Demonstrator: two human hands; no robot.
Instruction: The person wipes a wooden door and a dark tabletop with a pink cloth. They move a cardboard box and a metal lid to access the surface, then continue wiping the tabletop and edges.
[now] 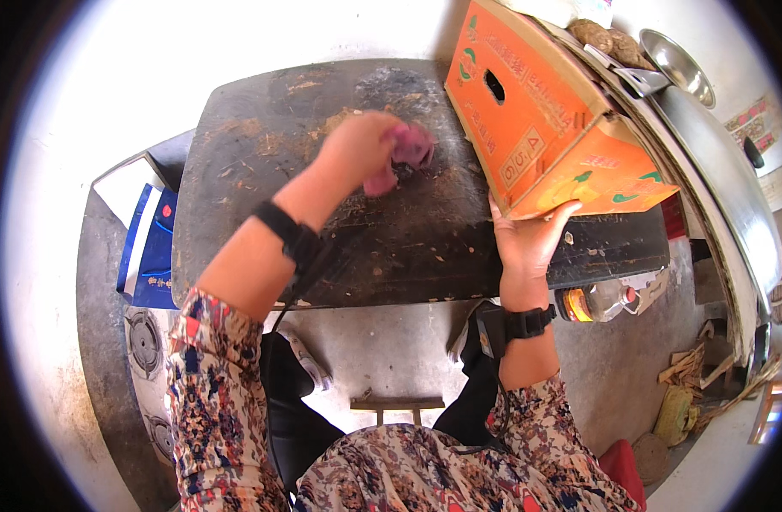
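A purple-pink cloth is in my left hand, over the worn dark tabletop; the hand is slightly blurred and its fingertips are partly hidden. My right hand grips the lower near corner of an orange cardboard box with printed fruit and a handle hole. The box is tilted at the right side of the table. The thumb lies against its near face, while the other fingers are mostly hidden beneath it.
Beside the table's left edge is a blue paper bag. A large metal lid, a steel bowl and brown tubers lie beyond the box. Below the table's right edge is a clear plastic bottle. Firewood lies at the lower right.
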